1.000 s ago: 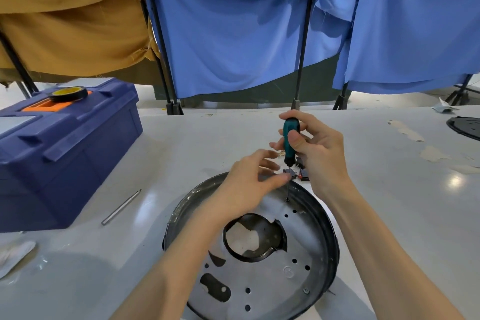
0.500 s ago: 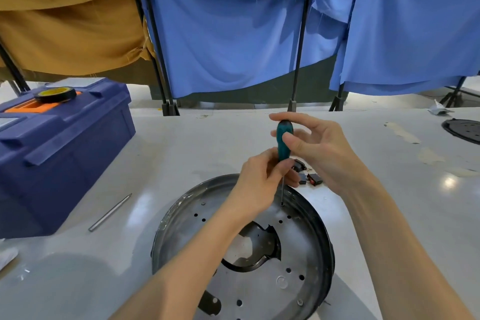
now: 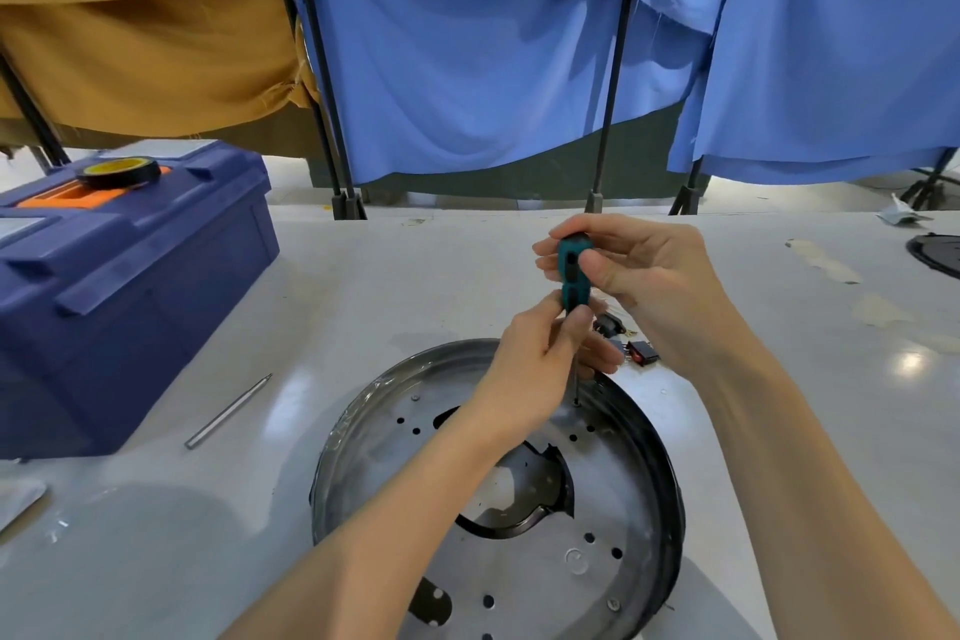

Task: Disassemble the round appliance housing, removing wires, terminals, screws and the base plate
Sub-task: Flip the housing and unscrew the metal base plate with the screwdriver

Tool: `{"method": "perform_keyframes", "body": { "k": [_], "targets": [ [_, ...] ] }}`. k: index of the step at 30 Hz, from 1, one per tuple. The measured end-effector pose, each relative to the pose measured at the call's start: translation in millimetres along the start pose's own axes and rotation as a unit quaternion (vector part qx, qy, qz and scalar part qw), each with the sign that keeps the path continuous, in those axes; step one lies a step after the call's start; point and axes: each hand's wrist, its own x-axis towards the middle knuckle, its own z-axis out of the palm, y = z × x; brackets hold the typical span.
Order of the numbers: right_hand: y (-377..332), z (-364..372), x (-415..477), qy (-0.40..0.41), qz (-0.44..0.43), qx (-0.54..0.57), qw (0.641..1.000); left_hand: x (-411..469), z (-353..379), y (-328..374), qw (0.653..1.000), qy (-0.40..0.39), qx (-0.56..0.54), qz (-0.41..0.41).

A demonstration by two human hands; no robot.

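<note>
On the near table, the round appliance housing (image 3: pixel 662 483) lies flat, base plate (image 3: pixel 613 483) in place. The right hand (image 3: pixel 649 286) clasps the teal screwdriver (image 3: pixel 574 270); the left hand (image 3: pixel 535 369) pinches its shaft, tip apparently seated in a far-edge screw (image 3: pixel 577 401). Unscrewing step; next, steady downward-pressed turns.

Left of frame, a large dark-blue plastic toolbox (image 3: pixel 130 307) blocks that side of the white tabletop (image 3: pixel 415 265). A slim grey metal rod (image 3: pixel 228 412) lies in the strip between it and the round silver metal housing (image 3: pixel 363 437) at lower centre. Above the housing's far rim, the left hand (image 3: pixel 540 369) and right hand (image 3: pixel 649 276) grip an upright teal-handled screwdriver (image 3: pixel 574 276). Small black and red parts (image 3: pixel 643 352) lie just right of them. Beyond the hands, the tabletop is open up to the black stand poles (image 3: pixel 613 83).
</note>
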Motion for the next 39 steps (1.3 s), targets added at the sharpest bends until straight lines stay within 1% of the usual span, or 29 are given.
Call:
{"method": "perform_keyframes", "body": {
  "k": [3, 5, 7, 9, 11, 13, 15, 17, 19, 21, 25, 28, 31, 34, 37, 39],
  "targets": [
    [-6, -3, 0, 0.010, 0.008, -0.106, 0.994, 0, -2, -1, 1.000, -0.005, 0.008, -0.015],
    [-7, -1, 1, 0.045, -0.016, -0.114, 0.992, 1, -3, -1, 1.000, -0.005, 0.022, -0.005],
    [-6, -1, 1, 0.058, -0.045, -0.105, 0.992, 2, -3, 0, 1.000, -0.001, 0.012, -0.001],
    [-5, -3, 1, 0.063, -0.047, -0.115, 0.990, 2, -4, 0, 1.000, -0.002, 0.000, 0.001],
    [-4, -8, 0, 0.044, -0.034, -0.099, 0.994, 1, -2, 0, 1.000, -0.006, 0.008, 0.007],
    [-5, -12, 0, 0.008, -0.013, -0.081, 0.997, 2, -2, -1, 1.000, -0.004, 0.015, 0.006],
    [-7, -13, 1, -0.015, -0.003, -0.144, 0.990, 2, -3, -2, 1.000, 0.003, 0.024, -0.006],
    [-8, -12, 1, -0.002, 0.003, -0.201, 0.980, 3, -4, -2, 0.999, 0.006, 0.033, -0.015],
    [-7, -6, 2, 0.043, -0.017, -0.179, 0.983, 2, -3, -1, 0.999, 0.015, 0.041, -0.014],
    [-7, -2, 2, 0.054, -0.040, -0.155, 0.986, 1, -3, -1, 0.999, 0.023, 0.047, -0.006],
    [-9, -3, 1, -0.003, -0.021, -0.112, 0.994, 1, -3, -1, 0.999, 0.017, 0.042, 0.000],
    [-12, -5, 1, -0.015, -0.009, -0.179, 0.984, 2, -4, -1, 0.998, 0.022, 0.061, -0.010],
    [-11, -3, 0, 0.019, -0.005, -0.229, 0.973, 2, -4, -1, 0.997, 0.030, 0.067, -0.021],
    [-12, 0, 1, 0.042, -0.018, -0.212, 0.976, 2, -4, 0, 0.997, 0.033, 0.065, -0.021],
    [-16, -1, 0, 0.009, -0.026, -0.186, 0.982, 2, -5, 0, 0.996, 0.016, 0.085, 0.011],
    [-19, -3, -1, -0.009, -0.017, -0.178, 0.984, 2, -6, 0, 0.995, 0.011, 0.093, 0.017]
  ]
}}
